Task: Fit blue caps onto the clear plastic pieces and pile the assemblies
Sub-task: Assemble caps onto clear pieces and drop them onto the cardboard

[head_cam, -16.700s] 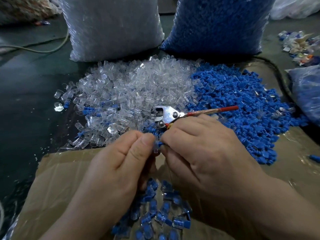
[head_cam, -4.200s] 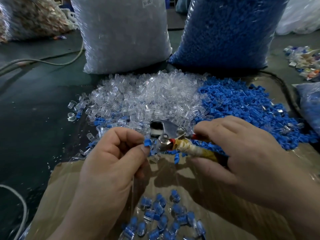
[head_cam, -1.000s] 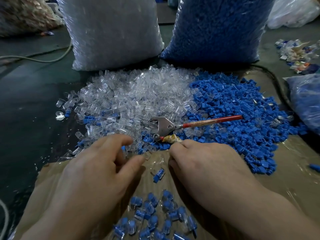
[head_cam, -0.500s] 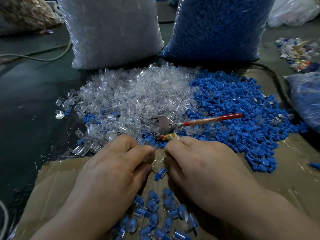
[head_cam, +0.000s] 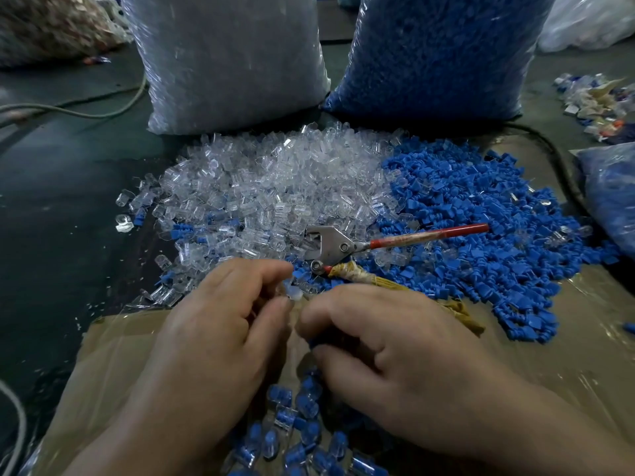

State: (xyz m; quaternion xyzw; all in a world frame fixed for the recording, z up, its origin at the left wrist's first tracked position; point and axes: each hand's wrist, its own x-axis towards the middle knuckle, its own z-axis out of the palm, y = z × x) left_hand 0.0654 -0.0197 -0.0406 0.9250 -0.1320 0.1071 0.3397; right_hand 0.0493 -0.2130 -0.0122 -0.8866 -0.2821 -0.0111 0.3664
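tiny assemblies pile (head_cam: 292, 424) at 6 o'clock, loads of clear pieces (head_cam: 275, 187) and blue caps (head_cam: 481, 218) still to go. left hand (head_cam: 220, 338) pinches a clear piece (head_cam: 294, 293), right hand (head_cam: 395, 355) is curled, can't tell what's in it.

The floor (head_cam: 62, 187) is dark green. A brown cardboard sheet (head_cam: 113, 355) lies flat on it, near the bottom. A big heap of clear pieces (head_cam: 275, 180) touches a big heap of blue caps (head_cam: 481, 218) on its right. A metal tool (head_cam: 330, 247) with a red handle lies across both heaps. A small pile of assemblies (head_cam: 295, 424) sits on the cardboard. Two fat bags stand behind the heaps, a clear bag (head_cam: 226, 60) and a blue bag (head_cam: 439, 53), side by side. A pale cable (head_cam: 86, 111) runs off to the left. Small scraps (head_cam: 598, 104) lie far right.
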